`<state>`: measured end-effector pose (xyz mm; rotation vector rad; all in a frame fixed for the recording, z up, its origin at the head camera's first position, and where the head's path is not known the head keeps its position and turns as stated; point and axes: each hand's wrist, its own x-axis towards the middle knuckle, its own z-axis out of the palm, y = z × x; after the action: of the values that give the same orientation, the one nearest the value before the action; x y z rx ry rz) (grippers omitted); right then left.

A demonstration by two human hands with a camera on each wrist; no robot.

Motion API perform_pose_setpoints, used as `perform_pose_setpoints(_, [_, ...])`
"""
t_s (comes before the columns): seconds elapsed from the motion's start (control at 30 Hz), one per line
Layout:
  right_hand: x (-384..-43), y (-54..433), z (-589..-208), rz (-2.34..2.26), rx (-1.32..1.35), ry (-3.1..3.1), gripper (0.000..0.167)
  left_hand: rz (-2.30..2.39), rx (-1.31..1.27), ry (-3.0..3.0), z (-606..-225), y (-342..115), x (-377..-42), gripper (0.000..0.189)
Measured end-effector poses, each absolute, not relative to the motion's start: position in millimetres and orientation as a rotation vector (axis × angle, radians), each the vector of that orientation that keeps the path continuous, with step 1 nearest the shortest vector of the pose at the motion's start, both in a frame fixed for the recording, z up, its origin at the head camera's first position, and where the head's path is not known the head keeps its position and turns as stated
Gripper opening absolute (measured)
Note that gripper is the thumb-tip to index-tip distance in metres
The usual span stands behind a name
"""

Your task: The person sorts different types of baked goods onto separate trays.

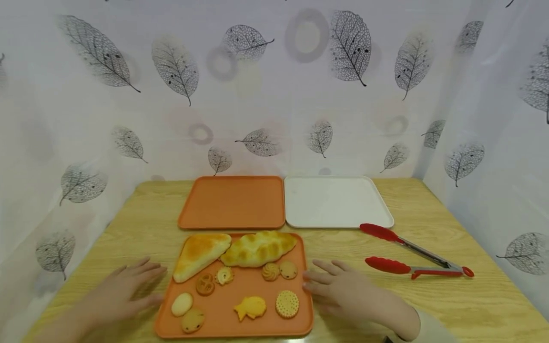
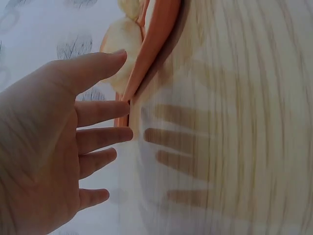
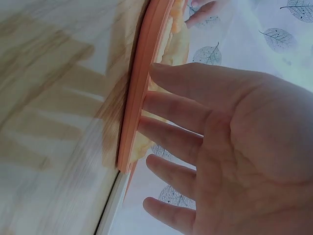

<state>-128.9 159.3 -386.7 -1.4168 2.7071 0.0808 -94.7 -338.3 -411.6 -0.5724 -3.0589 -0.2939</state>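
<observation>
Flanks the near orange tray [image 1: 240,287] with left hand [image 1: 122,293] at nine o'clock, right hand [image 1: 349,293] at three, below pastries [image 1: 259,249] toward twelve. Shows both grips released, with fingers spread.

My feed showed me an orange tray [image 1: 240,288], golden-brown bread [image 1: 259,248], red-and-silver tongs [image 1: 437,272], grained yellowish table [image 1: 141,224], dark leaf prints [image 1: 350,45] on whitish cloth [image 1: 270,105].

Left hand [image 1: 122,293], right hand [image 1: 347,291]: bare, five-fingered. Right sleeve [image 1: 434,328]: pale, plain, ending above wrist.
</observation>
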Motion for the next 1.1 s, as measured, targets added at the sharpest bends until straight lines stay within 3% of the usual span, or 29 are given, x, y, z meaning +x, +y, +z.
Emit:
perform_pose_setpoints(0.27, [-125, 181, -389, 0.118, -1.448, 2.802, 0.043, -0.276, -0.644, -3.030, -408, -303, -95, 0.069])
perform_pose_setpoints(0.73, [-117, 197, -388, 0.187, -1.245, 2.963, 0.042, -0.285, -0.677, -3.086, -399, -264, -107, 0.082])
perform_pose_setpoints(1.1, [-134, 225, -386, 0.021, -1.544, 3.194, 0.064, -0.348, -0.702, -3.102, -402, -264, -115, 0.088])
